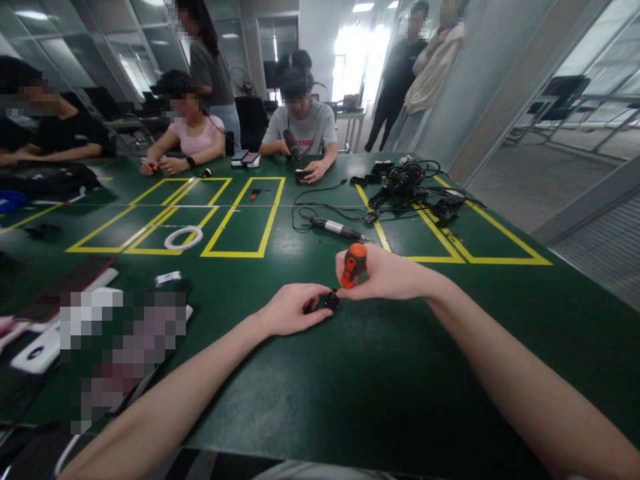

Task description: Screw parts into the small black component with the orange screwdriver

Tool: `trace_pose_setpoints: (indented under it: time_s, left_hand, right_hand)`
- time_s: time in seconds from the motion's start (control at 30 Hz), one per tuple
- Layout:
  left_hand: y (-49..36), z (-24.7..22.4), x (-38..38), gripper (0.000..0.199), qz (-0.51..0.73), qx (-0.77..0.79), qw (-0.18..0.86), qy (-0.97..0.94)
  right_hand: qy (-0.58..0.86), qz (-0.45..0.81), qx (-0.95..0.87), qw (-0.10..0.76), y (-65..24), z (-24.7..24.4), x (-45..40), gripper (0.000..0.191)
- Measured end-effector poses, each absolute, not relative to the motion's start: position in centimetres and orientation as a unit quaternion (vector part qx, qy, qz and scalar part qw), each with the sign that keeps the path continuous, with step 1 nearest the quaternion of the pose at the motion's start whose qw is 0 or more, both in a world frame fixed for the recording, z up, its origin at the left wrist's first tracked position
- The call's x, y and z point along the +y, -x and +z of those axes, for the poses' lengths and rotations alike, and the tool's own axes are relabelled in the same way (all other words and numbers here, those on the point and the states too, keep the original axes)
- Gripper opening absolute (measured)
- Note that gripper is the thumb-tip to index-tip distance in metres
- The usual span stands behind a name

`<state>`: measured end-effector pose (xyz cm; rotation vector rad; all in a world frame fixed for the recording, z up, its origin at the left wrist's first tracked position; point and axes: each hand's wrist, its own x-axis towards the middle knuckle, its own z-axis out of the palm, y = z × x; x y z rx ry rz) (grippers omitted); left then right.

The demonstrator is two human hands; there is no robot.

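Observation:
My left hand (299,308) rests on the green table, its thumb and fingers closed round a small black part (331,301). Just right of it, my right hand (376,273) grips a screwdriver with an orange and dark grey handle (355,264). The handle stands nearly upright, slightly tilted. Its shaft is hardly visible, and I cannot tell whether the tip touches the black part. The right fingertips are very close to the top of that part.
Beyond my hands lies a grey and black electric screwdriver (334,228) with its cable. Tangled black cables (407,180) are at the back right. A white ring (183,238) lies left of centre on the green table (280,413). Co-workers sit across; one holds a drill (291,143).

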<state>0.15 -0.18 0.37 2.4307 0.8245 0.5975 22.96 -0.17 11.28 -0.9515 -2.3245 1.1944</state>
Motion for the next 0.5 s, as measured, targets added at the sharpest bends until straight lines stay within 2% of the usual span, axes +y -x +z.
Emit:
trace_pose_setpoints:
  time_s: [0.33, 0.5]
  left_hand:
    - [-0.2, 0.6, -0.2, 0.032, 0.205, 0.316, 0.258, -0.890]
    - [-0.4, 0.6, -0.2, 0.032, 0.203, 0.316, 0.267, -0.887]
  right_hand:
    - [0.327, 0.479, -0.792, 0.191, -24.1, 10.5, 1.2, 0.021]
    - [0.306, 0.565, -0.738, 0.203, -23.8, 9.7, 1.3, 0.027]
